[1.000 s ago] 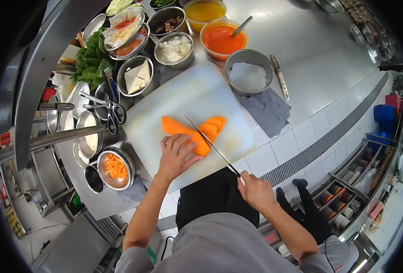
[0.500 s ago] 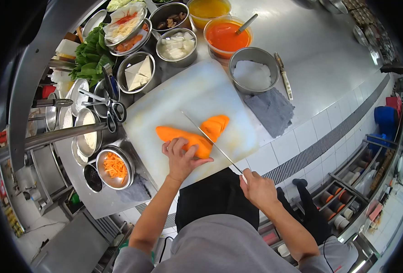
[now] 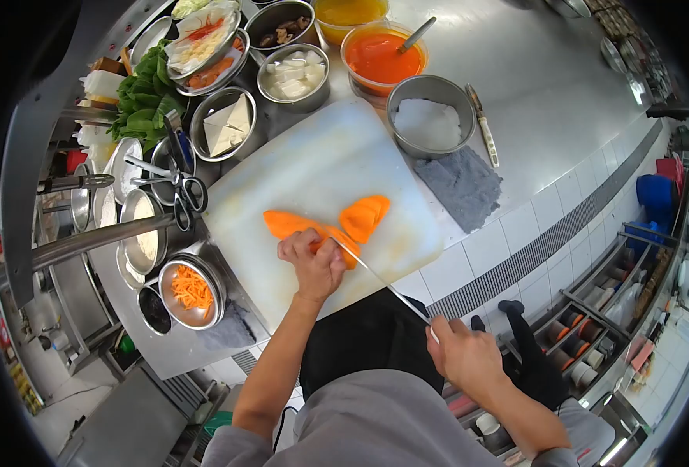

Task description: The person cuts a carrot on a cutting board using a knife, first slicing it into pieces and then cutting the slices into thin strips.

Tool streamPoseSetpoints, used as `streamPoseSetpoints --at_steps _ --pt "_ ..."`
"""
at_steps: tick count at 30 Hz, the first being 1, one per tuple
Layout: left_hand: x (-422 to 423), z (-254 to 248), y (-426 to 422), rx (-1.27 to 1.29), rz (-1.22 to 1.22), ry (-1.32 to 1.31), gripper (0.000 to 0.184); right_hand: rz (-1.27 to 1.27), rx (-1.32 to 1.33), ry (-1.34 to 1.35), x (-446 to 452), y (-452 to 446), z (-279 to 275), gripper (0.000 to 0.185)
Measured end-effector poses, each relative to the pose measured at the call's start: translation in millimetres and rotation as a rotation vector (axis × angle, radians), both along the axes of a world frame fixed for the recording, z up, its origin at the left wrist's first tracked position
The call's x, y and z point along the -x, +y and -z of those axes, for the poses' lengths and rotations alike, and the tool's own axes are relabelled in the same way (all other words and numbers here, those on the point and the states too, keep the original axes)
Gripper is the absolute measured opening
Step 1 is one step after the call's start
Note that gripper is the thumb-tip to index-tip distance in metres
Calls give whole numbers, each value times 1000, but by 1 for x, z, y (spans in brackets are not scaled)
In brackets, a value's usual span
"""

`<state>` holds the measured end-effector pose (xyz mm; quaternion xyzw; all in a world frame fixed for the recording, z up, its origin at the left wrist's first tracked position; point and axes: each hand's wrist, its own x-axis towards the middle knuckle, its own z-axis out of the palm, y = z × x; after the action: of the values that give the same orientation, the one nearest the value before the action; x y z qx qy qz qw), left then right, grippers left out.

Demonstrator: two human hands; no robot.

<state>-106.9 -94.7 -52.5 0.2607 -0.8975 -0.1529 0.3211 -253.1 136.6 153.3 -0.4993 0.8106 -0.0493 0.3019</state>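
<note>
A whitish cutting board [image 3: 282, 175] lies on the steel counter. On it, a large orange carrot piece [image 3: 283, 224] is pressed under the curled fingers of my left hand [image 3: 313, 265]. Several overlapping carrot slices [image 3: 364, 217] rest to its right, apart from the large piece. My right hand [image 3: 465, 354] is closed round the white handle of a knife [image 3: 391, 289]. The blade runs up and left, its tip end close beside my left fingers at the large piece's right part.
Bowls of carrot strips [image 3: 193, 287], tofu [image 3: 227, 128] and white cubes [image 3: 291, 75] line the board's left and far sides. Scissors [image 3: 181, 187] lie at the left. A grey cloth [image 3: 460, 189], a metal bowl [image 3: 432, 118] and a peeling knife [image 3: 483, 132] are at the right.
The knife and my right hand have moved down and slightly right, with the blade off the slices. My left fingers have curled in more. The gap between slices and large piece has widened since the earliest frame.
</note>
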Motion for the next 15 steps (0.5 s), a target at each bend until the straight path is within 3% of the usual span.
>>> streamPoseSetpoints --at_steps 6,15 --pt "-1 0 -1 -3 8 20 25 -26 -97 10 -1 7 -31 19" --pt "-1 0 0 -8 20 25 27 -25 -33 4 -2 -29 -3 18"
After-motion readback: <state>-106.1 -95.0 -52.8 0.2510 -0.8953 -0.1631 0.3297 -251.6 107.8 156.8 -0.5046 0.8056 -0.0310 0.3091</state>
